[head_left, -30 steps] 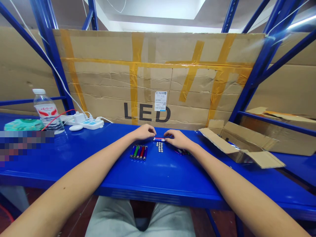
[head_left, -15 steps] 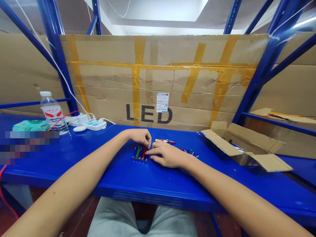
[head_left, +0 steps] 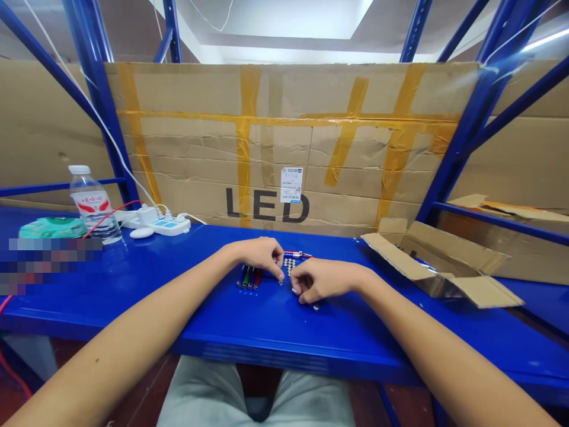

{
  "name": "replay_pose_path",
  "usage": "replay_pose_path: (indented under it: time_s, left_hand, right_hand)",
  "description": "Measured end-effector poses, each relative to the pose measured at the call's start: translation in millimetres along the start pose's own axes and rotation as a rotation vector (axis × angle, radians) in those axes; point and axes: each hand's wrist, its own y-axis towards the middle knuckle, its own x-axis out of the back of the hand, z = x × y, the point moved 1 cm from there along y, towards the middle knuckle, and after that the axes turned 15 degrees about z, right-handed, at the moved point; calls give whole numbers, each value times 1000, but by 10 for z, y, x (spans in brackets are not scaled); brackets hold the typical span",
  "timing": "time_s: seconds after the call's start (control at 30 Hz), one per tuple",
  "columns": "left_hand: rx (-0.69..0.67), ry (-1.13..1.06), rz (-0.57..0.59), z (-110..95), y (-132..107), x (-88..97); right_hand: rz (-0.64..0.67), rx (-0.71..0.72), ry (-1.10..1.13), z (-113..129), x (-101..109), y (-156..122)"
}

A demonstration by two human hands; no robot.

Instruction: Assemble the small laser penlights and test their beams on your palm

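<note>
Near the middle of the blue table (head_left: 213, 320), several slim coloured metal tubes (head_left: 249, 279) with silver ends lie side by side. My left hand (head_left: 263, 255) is just right of them, thumb and finger closed on a small silver piece (head_left: 281, 283) at the table surface. My right hand (head_left: 324, 279) pinches a small silver cylinder (head_left: 294, 291). Another silver cylinder (head_left: 316, 308) lies loose just below that hand. Between and behind the hands sit several round silver pieces (head_left: 290, 263), like button cells. A red and silver pen-shaped tube (head_left: 293, 254) lies beyond them, partly hidden.
An open cardboard box (head_left: 444, 261) with some items inside stands at the right. On the left are a water bottle (head_left: 95, 207), a green soft pack (head_left: 53, 228), a white power strip (head_left: 171, 225) and cables. A large cardboard sheet (head_left: 200, 154) closes off the back.
Both hands have moved right, away from the row of tubes. Round silver pieces and a loose cylinder now show. The clips formerly visible beside my right hand are out of sight.
</note>
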Motion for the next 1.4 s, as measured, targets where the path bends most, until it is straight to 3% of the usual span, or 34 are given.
replay_pose_path:
  time_s: [0.23, 0.4, 0.63, 0.87, 1.03, 1.23, 1.4]
  left_hand:
    - [-47, 142, -98, -248, -13, -95]
    - [-125, 212, -232, -244, 54, -146]
    - [-94, 299, -251, -197, 120, -191]
    - [-61, 289, -192, -232, 67, -163]
    - [-56, 292, -160, -194, -8, -93]
    - [-91, 331, -130, -109, 19, -102]
    - [-72, 361, -121, -158, 44, -137]
  right_hand:
    - [50, -191, -138, 60, 13, -107]
    - [56, -271, -99, -15, 54, -177]
    - [9, -130, 62, -138, 166, -238]
    - [-196, 53, 110, -276, 225, -167]
    - [-380, 34, 77, -386, 210, -63]
    - [-438, 21, 22, -417, 192, -17]
    - [-402, 39, 140, -421, 181, -17]
